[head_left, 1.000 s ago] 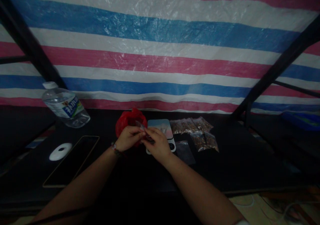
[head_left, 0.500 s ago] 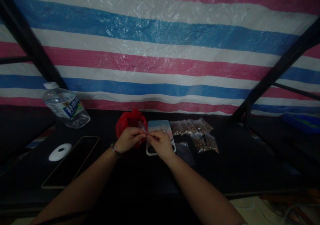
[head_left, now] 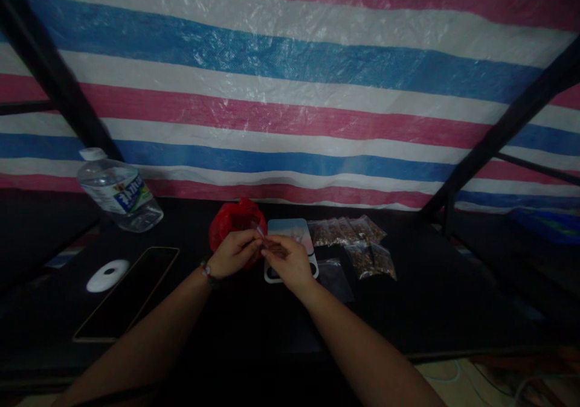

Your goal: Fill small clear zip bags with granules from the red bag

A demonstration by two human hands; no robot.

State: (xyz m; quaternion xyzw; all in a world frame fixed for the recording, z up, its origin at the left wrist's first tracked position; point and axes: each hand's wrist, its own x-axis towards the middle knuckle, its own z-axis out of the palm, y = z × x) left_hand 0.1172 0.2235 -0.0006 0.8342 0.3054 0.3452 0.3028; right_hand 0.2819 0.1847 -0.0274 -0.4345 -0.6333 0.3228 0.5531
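**Together, my left hand [head_left: 235, 254] and right hand [head_left: 290, 262] pinch one small clear bag [head_left: 260, 231]**

Fingertips of both hands are closed on it. From this point, the red plastic bag [head_left: 220, 226] is close at half past ten. The scale [head_left: 285, 227] is at two; my right hand hides part of its near edge. Filled packets [head_left: 351, 233] lie toward three. At four, the wide tabletop [head_left: 430, 310] gives me room until its front edge.
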